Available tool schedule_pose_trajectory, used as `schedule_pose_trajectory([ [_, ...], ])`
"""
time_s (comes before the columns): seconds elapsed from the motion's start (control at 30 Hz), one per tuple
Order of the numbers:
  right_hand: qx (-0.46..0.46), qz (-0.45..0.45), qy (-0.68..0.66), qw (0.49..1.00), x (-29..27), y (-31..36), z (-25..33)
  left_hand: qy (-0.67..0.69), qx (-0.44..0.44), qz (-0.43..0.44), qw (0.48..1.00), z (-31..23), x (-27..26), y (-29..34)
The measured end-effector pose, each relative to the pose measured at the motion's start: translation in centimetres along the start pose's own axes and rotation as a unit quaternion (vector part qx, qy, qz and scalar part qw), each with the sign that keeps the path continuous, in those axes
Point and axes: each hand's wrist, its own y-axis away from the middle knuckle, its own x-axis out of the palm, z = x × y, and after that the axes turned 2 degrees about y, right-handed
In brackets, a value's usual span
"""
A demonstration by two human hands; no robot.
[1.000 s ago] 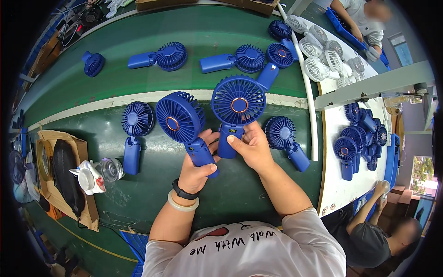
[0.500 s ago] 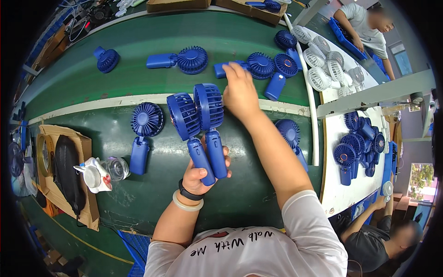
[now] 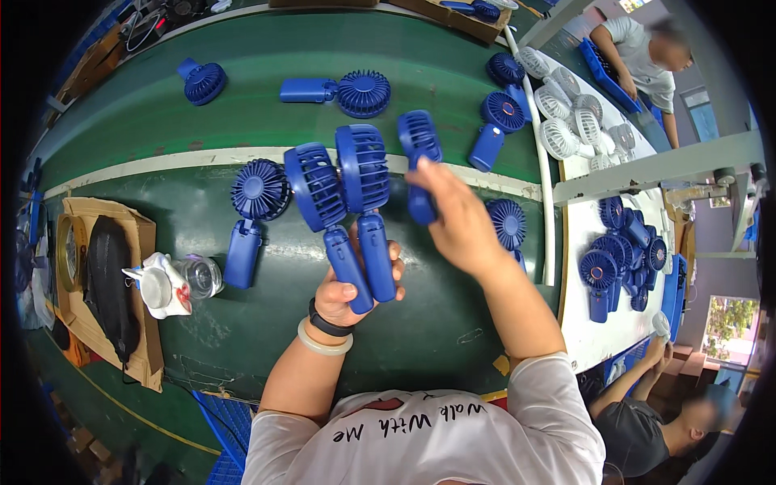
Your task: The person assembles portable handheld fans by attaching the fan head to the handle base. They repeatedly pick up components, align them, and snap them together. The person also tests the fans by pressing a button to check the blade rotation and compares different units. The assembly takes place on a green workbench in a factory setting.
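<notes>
Two blue handheld fans stand side by side in my left hand (image 3: 333, 297), which is closed round their handles. One fan head (image 3: 315, 187) leans left; the other fan head (image 3: 362, 170) is more upright and touches it. Just to their right, my right hand (image 3: 462, 220) grips a third blue handheld fan (image 3: 419, 136) by its handle, its cage pointing away from me. My right fingers are slightly blurred. Left of the held pair lies another blue fan (image 3: 259, 191) on the green table (image 3: 420, 339). A further blue fan (image 3: 508, 224) is partly hidden behind my right forearm.
Several blue fans, such as one fan (image 3: 364, 94), lie on the green belt (image 3: 242, 109) beyond a pale strip. White fans (image 3: 558, 137) and a blue fan pile (image 3: 618, 259) are at right. A cardboard tray (image 3: 145, 347) and clear jar (image 3: 199, 276) stand left. Two other people work at right.
My right hand has picked up a fan from the belt and drawn it back toward me, beside the pair. My left hand still holds its two fans.
</notes>
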Motion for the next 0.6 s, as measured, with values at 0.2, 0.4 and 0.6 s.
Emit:
schedule_pose_trajectory([
  [0.2, 0.152, 0.054, -0.089, 0.983, -0.1, 5.9, 1.2, -0.032, 0.011, -0.003, 0.999, -0.5, 0.2, -0.1],
  [0.4, 0.309, -0.128, -0.238, 0.912, 0.6, 8.0, -0.2, -0.056, 0.029, 0.011, 0.998, -1.7, 0.2, -0.1],
  [0.6, 0.250, -0.120, -0.162, 0.947, 3.0, 5.1, 2.7, -0.037, 0.033, 0.024, 0.998, -2.2, 0.3, 0.1],
])
